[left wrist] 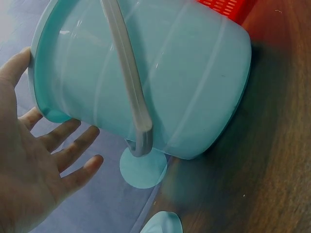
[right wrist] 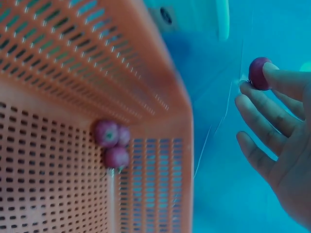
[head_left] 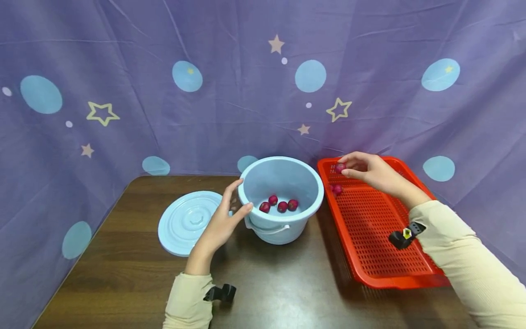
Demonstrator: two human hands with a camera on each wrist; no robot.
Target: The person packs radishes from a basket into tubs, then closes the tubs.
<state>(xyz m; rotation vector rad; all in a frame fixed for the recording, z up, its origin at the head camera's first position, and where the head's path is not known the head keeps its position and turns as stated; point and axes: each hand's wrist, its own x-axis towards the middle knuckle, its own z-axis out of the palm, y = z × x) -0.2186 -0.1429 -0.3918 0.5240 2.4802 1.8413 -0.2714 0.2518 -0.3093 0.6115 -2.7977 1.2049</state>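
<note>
A light blue bucket [head_left: 273, 226] stands upright on the table, with several small round dark-red fruits [head_left: 282, 207] at its bottom. My left hand [head_left: 223, 219] is at the bucket's left rim, thumb and fingers spread, fingertips touching its outside. The left wrist view shows its palm facing the bucket wall, beside the pale handle [left wrist: 129, 73]. Over the far left corner of a red perforated basket [head_left: 349, 246], my right hand [head_left: 371, 172] pinches one dark-red fruit [head_left: 340, 167] between thumb and fingertips. Three more fruits [right wrist: 112, 145] lie bunched in that basket corner.
A light blue round lid [head_left: 190, 222] lies flat on the brown table [head_left: 123, 256], left of the bucket. The basket stands close to the bucket's right side. Behind everything hangs a purple curtain [head_left: 230, 114] with stars and dots.
</note>
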